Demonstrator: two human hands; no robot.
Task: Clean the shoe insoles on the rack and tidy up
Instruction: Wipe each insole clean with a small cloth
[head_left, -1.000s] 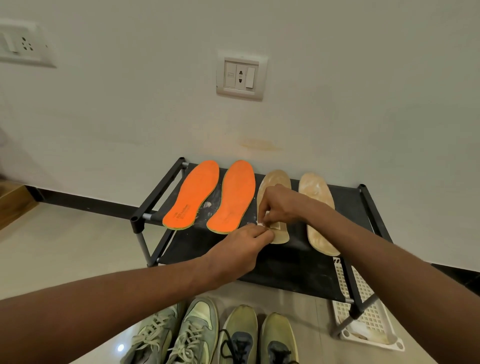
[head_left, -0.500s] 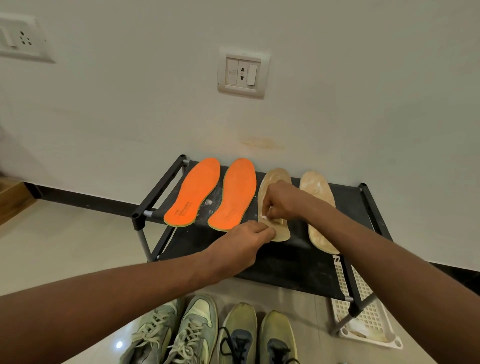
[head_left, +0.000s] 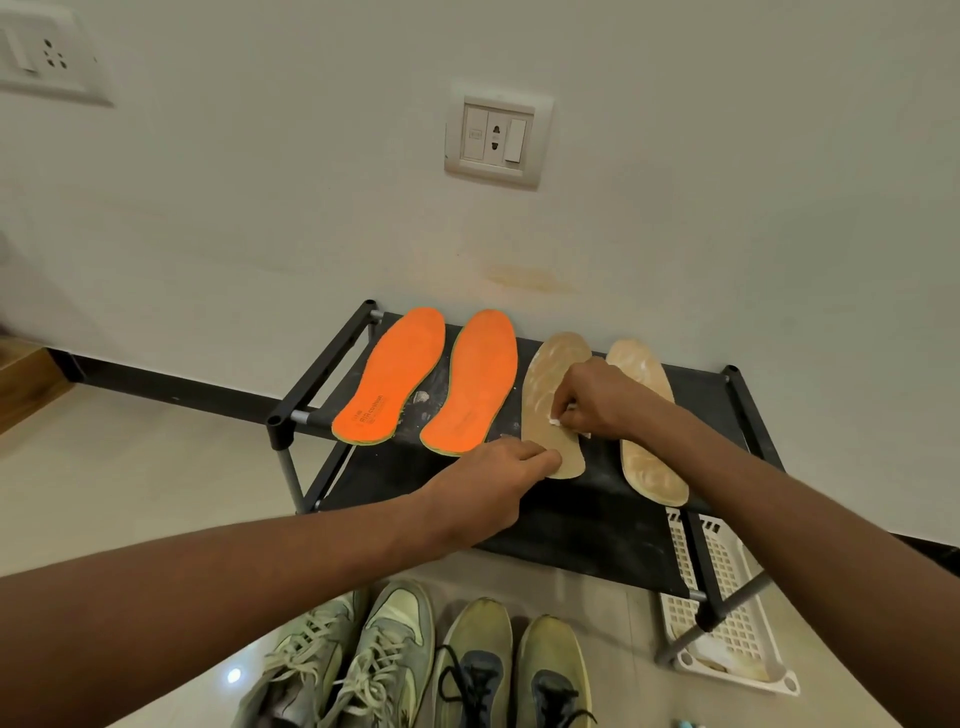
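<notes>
Four insoles lie side by side, toes to the wall, on the top shelf of a low black metal-framed shoe rack (head_left: 322, 374), flat and within easy reach for wiping. At the rack's left end sit two bright orange foam insoles (head_left: 392, 379), apparently waiting their turn. Toward the rack's middle, the left hand (head_left: 493, 480) rests on the shelf, its curled fingertips pressing the heel end of a tan, whitish-smeared insole (head_left: 550, 384), likely pinning it so it cannot slide; this grip is loosely curled and holds nothing. Over the middle of the same insole, the right hand (head_left: 597, 397) has its grip pinched tight around a small white wipe (head_left: 555, 421), held against the insole's surface for rubbing. Just right of it lies the second tan insole (head_left: 649, 457), also smeared. A white plastic lattice basket (head_left: 727, 566) stands at the rack's right end, and two pairs of pale green sneakers (head_left: 415, 660) sit on the floor in front.
</notes>
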